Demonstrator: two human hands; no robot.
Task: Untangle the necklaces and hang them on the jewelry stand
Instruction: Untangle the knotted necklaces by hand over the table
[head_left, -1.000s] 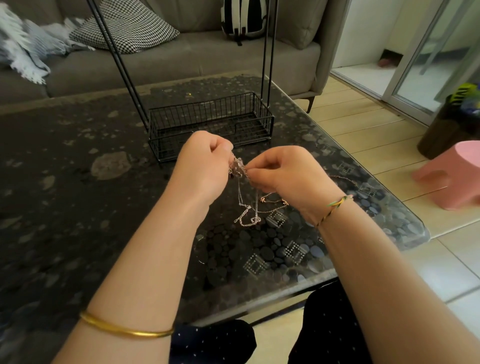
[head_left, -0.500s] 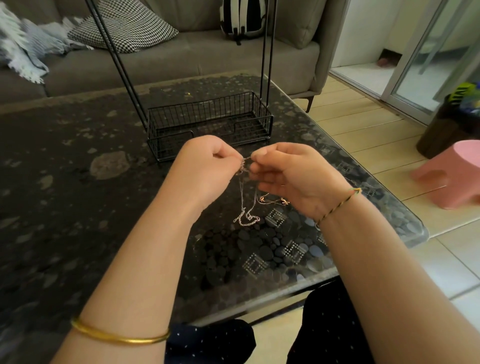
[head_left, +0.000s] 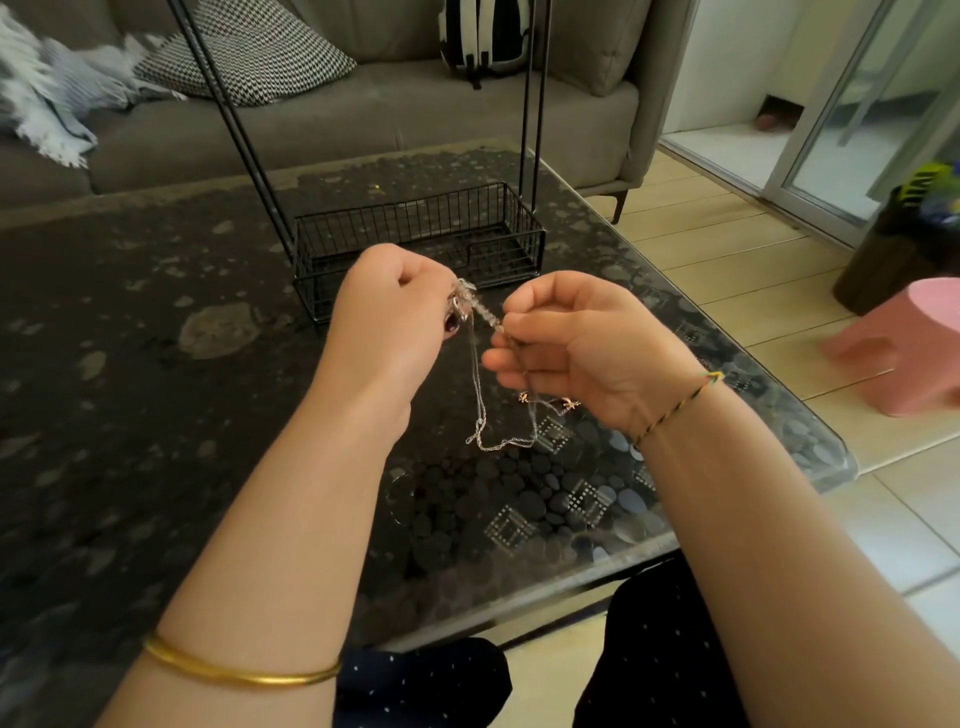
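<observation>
We're in the thick of the untangling, and by my read it's early going. The necklaces (head_left: 480, 312) are one knotted bunch held up between both hands, above the right half of the surface (head_left: 156, 364), not far from its right edge. None of them is free yet.

The jewelry stand (head_left: 415, 244) waits just beyond the hands, toward the far edge. Its wire basket base and thin black uprights are in view, but the top is cut off. On the parts that show, no necklace hangs. So the tally, as I judge it: separating is underway, hanging hasn't begun, and every piece is left to place.

Now the hands. The left hand (head_left: 395, 322) is curled into a tight fist round the bulk of the tangle, with a dark stone (head_left: 453, 322) peeking out at the fingertips. The right hand (head_left: 576, 343) is partly curled. Its thumb and fingers pinch the other end of a beaded strand (head_left: 485, 314), which runs taut between the two hands.

Below them, thin silver chains (head_left: 498, 441) droop in a long loop down to the surface. Whether the loop rests on the surface or hangs just above it, I can't tell. A rose-coloured chain (head_left: 550, 401) trails from under the right hand.
</observation>
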